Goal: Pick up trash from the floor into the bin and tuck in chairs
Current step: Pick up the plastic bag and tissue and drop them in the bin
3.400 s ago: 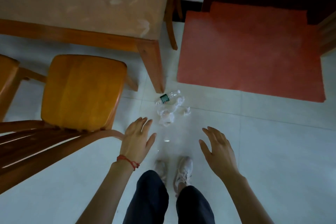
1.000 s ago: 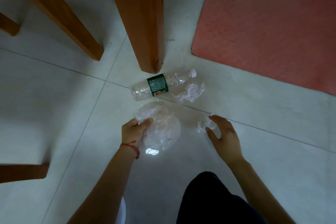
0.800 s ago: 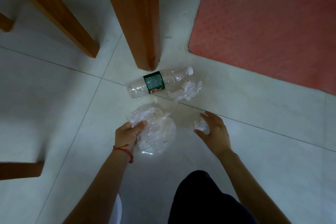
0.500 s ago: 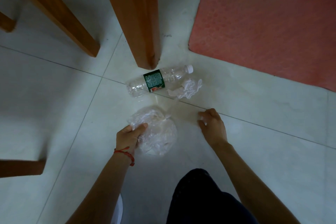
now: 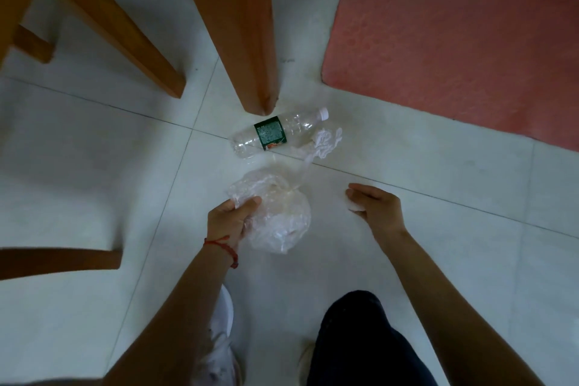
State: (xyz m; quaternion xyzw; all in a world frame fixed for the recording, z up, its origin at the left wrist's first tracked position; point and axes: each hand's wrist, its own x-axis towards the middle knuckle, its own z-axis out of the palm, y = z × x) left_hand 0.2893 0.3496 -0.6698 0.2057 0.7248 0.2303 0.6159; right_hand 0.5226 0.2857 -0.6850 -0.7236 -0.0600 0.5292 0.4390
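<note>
My left hand (image 5: 230, 221) grips a crumpled clear plastic bag (image 5: 277, 218) just above the white floor tiles. My right hand (image 5: 376, 207) is low over the floor to the bag's right; its fingers and thumb close round a small white tissue wad (image 5: 354, 206), mostly hidden. Beyond the bag lies an empty clear bottle (image 5: 275, 133) with a green label and white cap, on its side by the table leg (image 5: 241, 28). A crumpled white tissue (image 5: 326, 142) lies beside the bottle's neck.
Wooden chair legs (image 5: 125, 31) stand at the far left, and another wooden rail (image 5: 59, 262) juts in at left. A red mat (image 5: 454, 34) covers the floor at the far right. My shoes and dark trousers (image 5: 354, 341) are at the bottom.
I crouched down to the trash. My left hand took hold of the plastic bag, and my right hand closed over the small tissue wad that lay on the floor.
</note>
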